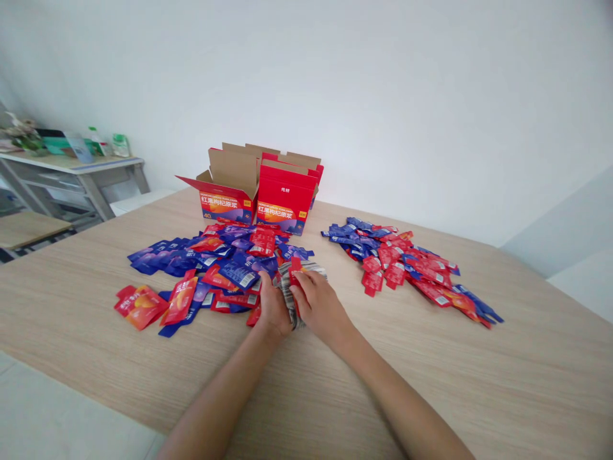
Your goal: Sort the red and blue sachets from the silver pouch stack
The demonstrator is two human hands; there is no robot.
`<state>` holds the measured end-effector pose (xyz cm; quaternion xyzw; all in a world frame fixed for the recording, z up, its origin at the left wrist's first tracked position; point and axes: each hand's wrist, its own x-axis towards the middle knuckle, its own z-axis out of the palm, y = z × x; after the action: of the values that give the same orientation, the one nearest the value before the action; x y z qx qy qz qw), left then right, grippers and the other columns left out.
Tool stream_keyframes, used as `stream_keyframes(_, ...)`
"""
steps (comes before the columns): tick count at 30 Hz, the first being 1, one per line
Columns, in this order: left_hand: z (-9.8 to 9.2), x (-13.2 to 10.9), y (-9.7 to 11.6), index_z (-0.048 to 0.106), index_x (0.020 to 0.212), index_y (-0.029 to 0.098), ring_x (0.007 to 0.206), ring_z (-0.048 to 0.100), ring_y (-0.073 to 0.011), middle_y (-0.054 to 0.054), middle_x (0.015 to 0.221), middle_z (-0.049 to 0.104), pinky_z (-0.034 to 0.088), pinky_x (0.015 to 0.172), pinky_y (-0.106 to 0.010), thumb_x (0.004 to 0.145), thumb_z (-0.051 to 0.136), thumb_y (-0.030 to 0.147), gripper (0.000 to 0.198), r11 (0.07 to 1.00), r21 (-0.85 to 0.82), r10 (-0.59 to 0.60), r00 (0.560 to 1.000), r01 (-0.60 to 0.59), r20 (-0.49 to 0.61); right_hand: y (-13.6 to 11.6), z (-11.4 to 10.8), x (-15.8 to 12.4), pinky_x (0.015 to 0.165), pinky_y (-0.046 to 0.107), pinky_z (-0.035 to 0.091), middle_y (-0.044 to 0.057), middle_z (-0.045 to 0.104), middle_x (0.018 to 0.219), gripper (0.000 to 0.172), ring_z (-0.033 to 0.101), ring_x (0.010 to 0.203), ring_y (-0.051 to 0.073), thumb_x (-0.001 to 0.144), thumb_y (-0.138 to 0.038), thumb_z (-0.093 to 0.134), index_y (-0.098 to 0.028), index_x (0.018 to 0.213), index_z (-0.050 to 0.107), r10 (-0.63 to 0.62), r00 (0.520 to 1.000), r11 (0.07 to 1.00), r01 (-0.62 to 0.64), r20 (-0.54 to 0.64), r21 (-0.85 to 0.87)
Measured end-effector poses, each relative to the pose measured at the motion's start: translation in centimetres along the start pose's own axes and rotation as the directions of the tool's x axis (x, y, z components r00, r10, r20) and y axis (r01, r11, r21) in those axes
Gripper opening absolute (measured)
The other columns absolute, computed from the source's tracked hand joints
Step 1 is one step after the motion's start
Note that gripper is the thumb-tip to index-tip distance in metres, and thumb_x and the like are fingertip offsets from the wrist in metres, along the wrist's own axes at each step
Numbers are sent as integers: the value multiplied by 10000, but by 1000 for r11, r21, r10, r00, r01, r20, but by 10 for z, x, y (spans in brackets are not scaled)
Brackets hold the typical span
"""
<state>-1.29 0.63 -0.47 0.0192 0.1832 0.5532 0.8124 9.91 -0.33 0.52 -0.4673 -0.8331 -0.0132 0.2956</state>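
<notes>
My left hand [274,308] and my right hand [318,305] are close together over the table, just right of a heap of pouches. Between them is a grey-and-white striped cloth [286,281], bunched up, with my left hand closed round its near side. A red spouted pouch [295,263] lies against the cloth, and the fingers of my right hand are closed on it. My fingers hide most of this pouch. Beside my left hand, the heap of red and blue pouches [242,271] spreads leftward.
Behind the heap stand open red cartons [286,191] with their flaps up. A second pile of red and blue pouches [395,255] lies to the right. The white wall [407,115] borders the table [479,383]. Farther left, a side desk [71,165] holds bottles and flowers.
</notes>
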Motion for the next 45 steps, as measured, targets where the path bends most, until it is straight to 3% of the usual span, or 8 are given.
stream_keyframes(6, -3, 1, 0, 711, 1002, 107, 1000, 711, -292, -160, 965, 754, 545, 919, -406, 951, 223, 683, 756, 996, 58, 72, 997, -74, 26, -8, -2, -7, 1017, 503, 497, 203, 622, 1231, 481, 587, 1181, 323, 888, -358, 679, -111, 1290, 588, 31, 998, 994, -36, 56, 104)
stream_keyframes(13, 4, -7, -13, 652, 1219, 110, 1052, 691, -312, -149, 1045, 740, 536, 928, -427, 952, 342, 638, 667, 997, -21, -79, 995, 80, 57, 7, -1, 5, 952, 404, 527, 106, 649, 1156, 326, 635, 1077, 237, 922, -389, 619, -214, 1195, 604, 179, 975, 890, -104, -129, 444)
stream_keyframes(28, 5, -5, -10, 661, 1210, 139, 908, 739, -248, -83, 935, 770, 570, 883, -378, 938, 555, 303, 334, 971, 227, -66, 997, 74, -43, 18, 16, 5, 1190, 452, 306, 86, 348, 1594, 347, 360, 1457, 223, 1028, -332, 383, -244, 1231, 651, 158, 981, 832, -69, -116, 551)
stream_keyframes(31, 5, -3, -2, 636, 1260, 114, 925, 739, -286, -122, 1000, 769, 568, 900, -439, 923, 565, 358, 423, 968, 242, -62, 998, 67, -28, 31, -4, 11, 1166, 438, 340, 114, 377, 1579, 356, 388, 1441, 237, 1015, -380, 427, -222, 1249, 643, 165, 975, 883, -80, -147, 462)
stream_keyframes(34, 6, 0, 14, 626, 1266, 73, 914, 741, -311, -153, 978, 770, 570, 901, -480, 928, 534, 427, 498, 975, 221, 13, 998, 1, -62, 60, -31, 16, 1185, 417, 296, 118, 381, 1577, 374, 340, 1464, 244, 1013, -351, 427, -200, 1298, 616, 217, 976, 971, -212, -30, 113)
stream_keyframes(36, 6, 2, 27, 614, 1279, 63, 901, 744, -315, -155, 939, 773, 571, 901, -493, 948, 486, 469, 539, 980, 194, 72, 991, -49, -112, 86, -44, 15, 1157, 369, 332, 94, 416, 1557, 406, 409, 1421, 217, 1028, -330, 394, -244, 1401, 529, 422, 886, 899, -380, 194, -220)
stream_keyframes(41, -2, 11, 56, 548, 1359, 63, 933, 741, -308, -173, 925, 771, 561, 916, -494, 967, 282, 634, 743, 973, 154, 197, 968, -173, -155, 143, -44, -2, 993, 551, 458, 237, 514, 1415, 373, 585, 1218, 361, 981, -295, 522, -149, 1316, 595, 715, 654, 681, -573, 247, -456)
stream_keyframes(45, -9, 16, 63, 565, 1355, 67, 1043, 707, -332, -215, 1051, 746, 543, 936, -511, 848, 130, 828, 1013, 963, 112, 252, 967, -246, -39, 164, -30, -12, 936, 480, 529, 119, 577, 1333, 368, 617, 1126, 260, 971, -360, 598, -186, 1294, 576, 761, 588, 634, -583, 274, -509)
